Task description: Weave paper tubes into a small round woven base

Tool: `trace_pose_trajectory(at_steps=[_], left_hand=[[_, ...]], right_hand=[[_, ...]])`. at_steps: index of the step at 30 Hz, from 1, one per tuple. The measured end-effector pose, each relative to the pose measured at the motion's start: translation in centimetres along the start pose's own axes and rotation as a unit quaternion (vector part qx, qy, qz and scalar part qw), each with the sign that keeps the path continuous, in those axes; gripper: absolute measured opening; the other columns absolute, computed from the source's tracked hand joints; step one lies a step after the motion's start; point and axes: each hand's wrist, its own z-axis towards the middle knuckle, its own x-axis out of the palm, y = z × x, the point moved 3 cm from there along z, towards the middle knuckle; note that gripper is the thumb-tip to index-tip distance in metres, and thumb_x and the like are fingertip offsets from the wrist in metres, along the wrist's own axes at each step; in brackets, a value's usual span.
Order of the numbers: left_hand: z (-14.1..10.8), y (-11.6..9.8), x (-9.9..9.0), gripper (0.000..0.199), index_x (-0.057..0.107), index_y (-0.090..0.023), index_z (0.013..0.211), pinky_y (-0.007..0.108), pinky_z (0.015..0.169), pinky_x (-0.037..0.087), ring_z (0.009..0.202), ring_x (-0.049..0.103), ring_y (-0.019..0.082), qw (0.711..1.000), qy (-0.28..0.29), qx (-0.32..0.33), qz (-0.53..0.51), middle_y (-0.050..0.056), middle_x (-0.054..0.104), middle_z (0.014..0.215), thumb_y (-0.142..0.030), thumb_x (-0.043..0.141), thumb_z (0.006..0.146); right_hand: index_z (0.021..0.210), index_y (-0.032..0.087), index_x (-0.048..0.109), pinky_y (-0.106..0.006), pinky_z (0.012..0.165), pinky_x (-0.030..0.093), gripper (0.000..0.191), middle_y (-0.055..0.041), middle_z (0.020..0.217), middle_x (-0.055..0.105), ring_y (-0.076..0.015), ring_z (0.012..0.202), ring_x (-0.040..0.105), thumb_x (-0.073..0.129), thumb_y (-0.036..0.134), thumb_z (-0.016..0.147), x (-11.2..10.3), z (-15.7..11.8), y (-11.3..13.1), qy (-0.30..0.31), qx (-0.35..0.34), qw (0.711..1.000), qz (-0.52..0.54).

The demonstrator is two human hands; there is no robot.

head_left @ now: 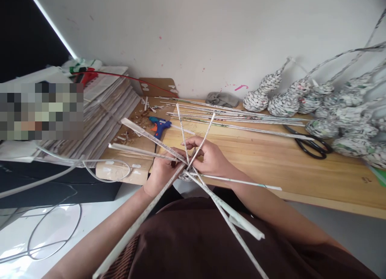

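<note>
Both hands are at a small woven piece of rolled paper (186, 176) close in front of my body, at the table's front edge. Long rolled-paper tubes (141, 132) stick out from it in all directions. My left hand (163, 170) is closed around its left side, where several tubes cross. At the far right side my right hand (211, 156) is closed too, thumb and fingers curled at the base of the upright tubes (202, 140). The fingertips are partly hidden by the tubes and the weave.
Loose paper tubes (235, 124) lie across the wooden table (295, 170), with black-handled scissors (313, 146) at their right ends. Woven gourd shapes (285, 102) crowd the right. A blue glue gun (161, 126), a grey cloth (221, 99) and stacked paper (111, 110) are further back and left.
</note>
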Motion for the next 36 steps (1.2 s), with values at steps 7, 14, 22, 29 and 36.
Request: trace_pose_trajectory(at_steps=[7, 14, 22, 29, 36], left_hand=[[1.1, -1.2, -0.7, 0.009, 0.066, -0.017, 0.073, 0.028, 0.067, 0.05, 0.072, 0.065, 0.017, 0.997, 0.054, 0.014, 0.048, 0.005, 0.069, 0.075, -0.015, 0.063, 0.082], [0.8, -1.4, -0.9, 0.007, 0.067, -0.017, 0.078, 0.033, 0.073, 0.052, 0.076, 0.067, 0.019, 0.993, 0.041, 0.091, 0.069, 0.006, 0.071, 0.078, -0.016, 0.063, 0.083], [0.3, -1.6, -0.9, 0.01, 0.067, -0.021, 0.079, 0.039, 0.071, 0.055, 0.074, 0.068, 0.023, 0.986, 0.046, 0.099, 0.126, 0.007, 0.071, 0.078, -0.016, 0.06, 0.085], [-0.2, -1.7, -1.1, 0.007, 0.067, -0.024, 0.083, 0.037, 0.077, 0.058, 0.084, 0.069, 0.021, 0.991, -0.009, 0.064, 0.121, 0.004, 0.073, 0.089, -0.02, 0.062, 0.085], [-0.9, -1.6, -1.6, 0.008, 0.071, -0.022, 0.088, 0.033, 0.076, 0.058, 0.083, 0.07, 0.02, 0.982, -0.04, 0.081, 0.167, 0.004, 0.075, 0.091, -0.021, 0.063, 0.087]], right_hand=[[0.116, 0.023, 0.061, -0.028, 0.078, 0.056, 0.039, -0.0066, 0.118, 0.066, -0.0199, 0.106, 0.065, 0.068, 0.019, 0.078, -0.5, 0.3, -0.2, 0.015, 0.0, 1.0, 0.02], [0.085, 0.017, 0.068, -0.024, 0.063, 0.05, 0.006, -0.0016, 0.077, 0.071, -0.0131, 0.066, 0.065, 0.064, 0.016, 0.08, -0.8, 0.4, -1.7, 0.049, 0.117, 0.991, -0.031], [0.078, 0.02, 0.068, -0.024, 0.069, 0.045, 0.006, -0.0003, 0.075, 0.066, -0.0135, 0.072, 0.061, 0.066, 0.017, 0.084, -0.4, -0.1, 0.5, 0.02, -0.025, 0.993, -0.11], [0.078, 0.019, 0.065, -0.023, 0.063, 0.045, 0.01, 0.0007, 0.074, 0.067, -0.0117, 0.067, 0.061, 0.064, 0.022, 0.087, -0.3, 0.0, 0.5, 0.018, 0.023, 0.999, -0.043], [0.093, 0.02, 0.068, -0.023, 0.063, 0.047, 0.01, -0.0015, 0.085, 0.069, -0.0124, 0.073, 0.063, 0.066, 0.029, 0.087, -0.1, -0.2, 0.2, 0.037, 0.039, 0.999, 0.006]])
